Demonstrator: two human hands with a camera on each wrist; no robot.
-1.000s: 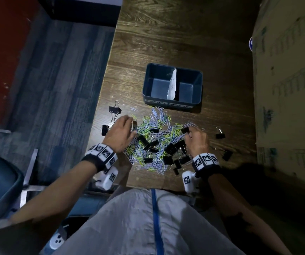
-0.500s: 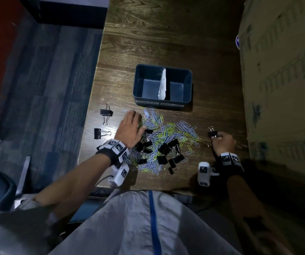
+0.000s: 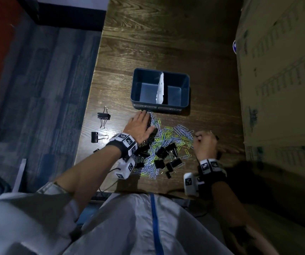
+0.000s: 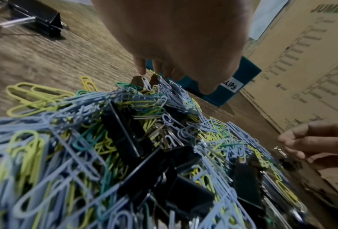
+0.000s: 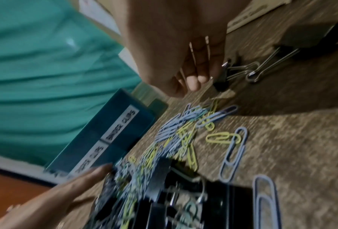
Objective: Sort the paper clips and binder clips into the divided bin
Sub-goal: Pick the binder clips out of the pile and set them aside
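Just in front of the empty bin (image 3: 160, 105), a tangled heap of light, slippery paper clips (image 3: 168, 137) and stiff binder clips (image 3: 166, 153), best lifted by their wire handles; left hand (image 3: 138, 126) spread flat on it, right hand (image 3: 204, 144) pinching a binder clip.

On the bench (image 3: 148, 43) the divided bin (image 3: 138, 83) stands behind the heap of paper clips (image 3: 168, 137) and binder clips (image 3: 166, 151) (mixed together). Two binder clips (image 3: 103, 115) lie apart to the left of the heap. A cardboard box (image 3: 280, 89) stands along the right.
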